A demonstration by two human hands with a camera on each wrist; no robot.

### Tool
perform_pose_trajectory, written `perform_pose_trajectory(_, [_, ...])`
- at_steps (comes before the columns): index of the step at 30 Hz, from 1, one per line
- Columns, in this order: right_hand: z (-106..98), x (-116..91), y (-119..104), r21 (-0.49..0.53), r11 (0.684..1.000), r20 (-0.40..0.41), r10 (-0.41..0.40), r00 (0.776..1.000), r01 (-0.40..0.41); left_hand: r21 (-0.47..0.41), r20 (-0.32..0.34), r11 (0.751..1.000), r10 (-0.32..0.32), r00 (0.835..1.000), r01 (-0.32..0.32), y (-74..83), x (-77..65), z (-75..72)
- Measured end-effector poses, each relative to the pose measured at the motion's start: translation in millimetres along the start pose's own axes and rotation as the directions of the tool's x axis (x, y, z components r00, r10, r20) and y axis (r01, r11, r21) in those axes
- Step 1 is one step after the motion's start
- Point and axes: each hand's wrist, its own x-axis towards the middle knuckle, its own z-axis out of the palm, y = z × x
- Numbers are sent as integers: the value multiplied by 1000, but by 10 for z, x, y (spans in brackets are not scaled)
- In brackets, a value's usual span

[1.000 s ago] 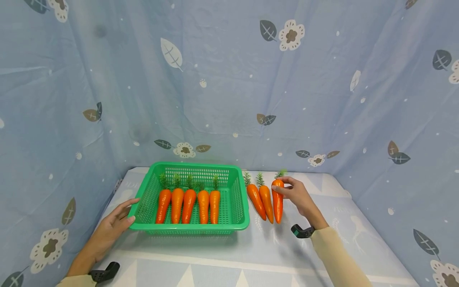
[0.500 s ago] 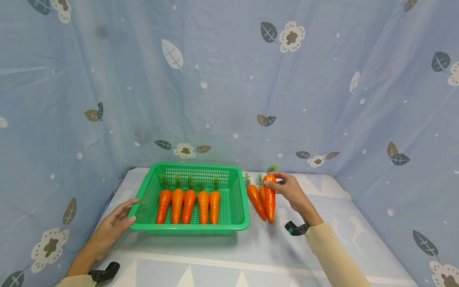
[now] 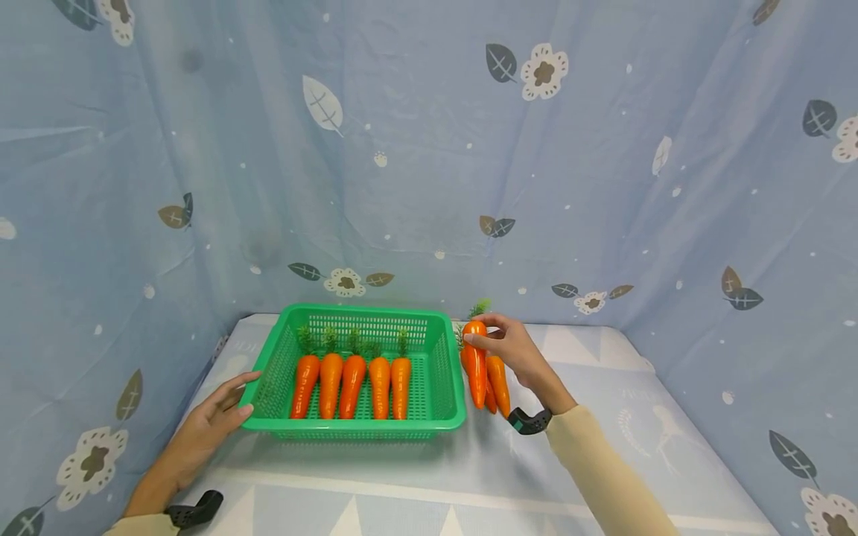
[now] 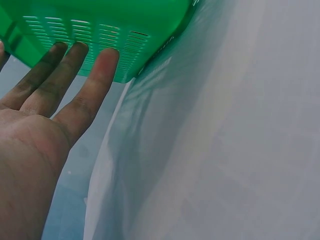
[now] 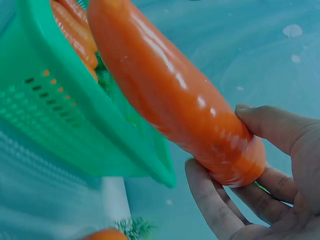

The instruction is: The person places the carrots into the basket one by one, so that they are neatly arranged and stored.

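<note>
My right hand [image 3: 512, 350] pinches an orange toy carrot [image 3: 476, 368] near its leafy top. The carrot's tip points down, just right of the green plastic basket [image 3: 459, 387]. In the right wrist view the thumb and fingers hold the thick end of this carrot [image 5: 185, 100] beside the basket's wall [image 5: 70, 105]. Several more carrots [image 3: 353, 383] lie side by side in the basket, tops toward the back. My left hand [image 3: 208, 424] touches the basket's left rim. In the left wrist view its fingers [image 4: 85, 107] are nearly straight against the basket's slotted wall [image 4: 100, 20].
Two other carrots [image 3: 498, 380] lie on the pale patterned tabletop [image 3: 576, 461] right of the basket, partly covered by the held one. Blue cloth [image 3: 415, 149] with flowers and leaves hangs behind and at both sides. A black band [image 3: 529, 422] is on the right wrist.
My right hand has lifted the carrot and carried it left, over the two carrots on the table, toward the basket's right rim. The left hand and basket have stayed in place.
</note>
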Motion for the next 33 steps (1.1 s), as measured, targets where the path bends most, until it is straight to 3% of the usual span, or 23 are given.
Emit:
perform_pose_trajectory(20, [624,221,-216,19,998,133,-69,989,67,-10,27,1000,28,999,-27,-63,23,-48])
perform_pose_trajectory(33, [986,399,-277,23,999,192,-42,980,39,-12,41,1000,24,999,-24,-66,34,-64])
